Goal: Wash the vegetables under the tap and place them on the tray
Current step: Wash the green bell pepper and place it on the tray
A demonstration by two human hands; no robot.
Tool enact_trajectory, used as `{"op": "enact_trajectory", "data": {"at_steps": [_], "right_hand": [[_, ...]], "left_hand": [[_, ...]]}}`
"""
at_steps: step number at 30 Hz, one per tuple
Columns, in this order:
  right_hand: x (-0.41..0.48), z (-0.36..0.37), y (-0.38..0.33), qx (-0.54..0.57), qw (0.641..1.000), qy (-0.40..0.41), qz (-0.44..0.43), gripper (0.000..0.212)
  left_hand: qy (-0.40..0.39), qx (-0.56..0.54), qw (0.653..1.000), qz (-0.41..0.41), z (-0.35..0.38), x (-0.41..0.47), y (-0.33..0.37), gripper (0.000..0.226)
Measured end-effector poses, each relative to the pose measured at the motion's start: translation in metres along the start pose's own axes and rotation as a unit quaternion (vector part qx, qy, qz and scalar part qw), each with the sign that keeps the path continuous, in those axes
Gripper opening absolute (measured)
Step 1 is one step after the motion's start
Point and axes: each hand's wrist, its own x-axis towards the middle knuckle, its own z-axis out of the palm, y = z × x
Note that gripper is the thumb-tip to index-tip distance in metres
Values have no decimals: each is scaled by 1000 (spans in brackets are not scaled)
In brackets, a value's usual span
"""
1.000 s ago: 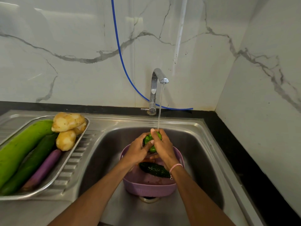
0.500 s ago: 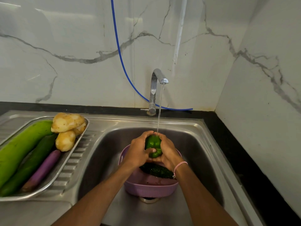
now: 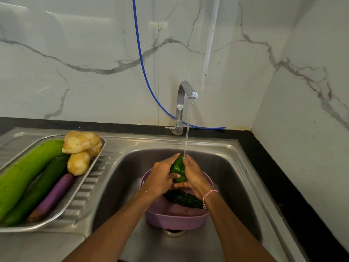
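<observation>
You hold the green pepper [image 3: 177, 169] under the tap [image 3: 186, 95].
Your left hand [image 3: 162, 178] and right hand [image 3: 194, 176] clasp it above the purple basket [image 3: 175, 220].

The pepper [image 3: 177, 167] is half hidden by curled fingers [image 3: 177, 176]; the tray [image 3: 79, 188] runs past the left edge.

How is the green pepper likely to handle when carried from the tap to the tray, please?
Probably slippery: the green pepper sits under the stream from the tap and looks glossy and wet. It seems stiff, showing no dent where the left hand and right hand grip it. On the tray its rounded body might roll a little.
</observation>
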Motion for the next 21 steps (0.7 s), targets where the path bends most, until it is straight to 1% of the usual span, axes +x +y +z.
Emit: {"op": "enact_trajectory", "data": {"at_steps": [3, 5, 8, 11, 14, 17, 21], "right_hand": [[0, 5, 3, -82, 995, -40, -28, 54], [-1, 7, 4, -119, 990, -59, -40, 57], [-1, 7, 6, -113, 990, -70, -38, 56], [0, 2, 4, -67, 995, -70, -15, 55], [2, 2, 4, -41, 997, -57, -26, 49], [2, 9, 3, -49, 996, -43, -55, 37], [4, 8, 3, -71, 993, 13, -88, 25]], "left_hand": [[11, 21, 999, -25, -2, 1, -5, 70], [13, 19, 998, -50, -5, 2, -10, 68], [8, 11, 998, -60, -6, 3, -13, 69], [6, 4, 999, -50, -3, 4, -9, 69], [17, -15, 998, -55, -5, 4, -11, 71], [32, -33, 998, -46, -9, 3, -13, 68], [28, -44, 998, -31, -7, 2, -9, 67]]}}
